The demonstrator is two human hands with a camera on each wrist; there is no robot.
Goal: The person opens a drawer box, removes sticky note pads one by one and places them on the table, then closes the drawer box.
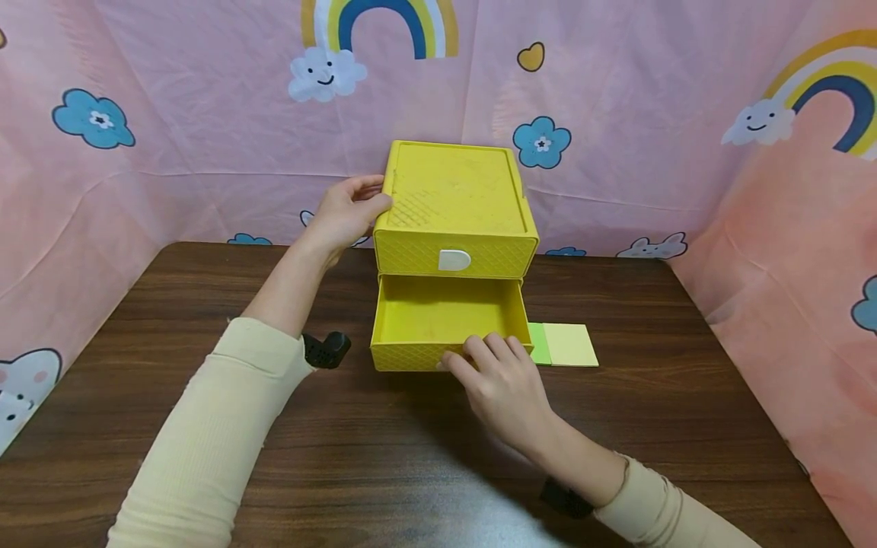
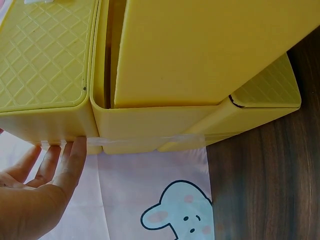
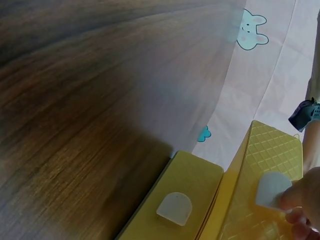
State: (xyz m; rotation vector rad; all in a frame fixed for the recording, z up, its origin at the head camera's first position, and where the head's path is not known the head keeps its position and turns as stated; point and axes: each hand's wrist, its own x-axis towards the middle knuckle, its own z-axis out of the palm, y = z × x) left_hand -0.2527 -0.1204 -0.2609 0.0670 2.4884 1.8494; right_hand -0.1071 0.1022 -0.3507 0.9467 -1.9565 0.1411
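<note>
A yellow two-drawer storage box (image 1: pixel 452 186) stands on the table. Its lower drawer (image 1: pixel 404 357) is pulled out, with a bare bottom visible inside. The upper drawer is closed and has a white handle (image 1: pixel 454 260). My left hand (image 1: pixel 346 213) rests against the box's upper left side, thumb at the top edge. In the left wrist view its nearly straight fingers (image 2: pixel 75 162) touch the side wall. At the lower drawer's front is my right hand (image 1: pixel 503 384); the right wrist view shows it pinching that drawer's white handle (image 3: pixel 271 189).
Green (image 1: pixel 540 342) and pale yellow sticky notes (image 1: pixel 572 345) lie on the table right of the drawer, the green one partly hidden. The dark wooden table (image 1: pixel 342 457) meets a pink printed cloth (image 1: pixel 226 114) behind and at the sides. Each wrist wears a black camera.
</note>
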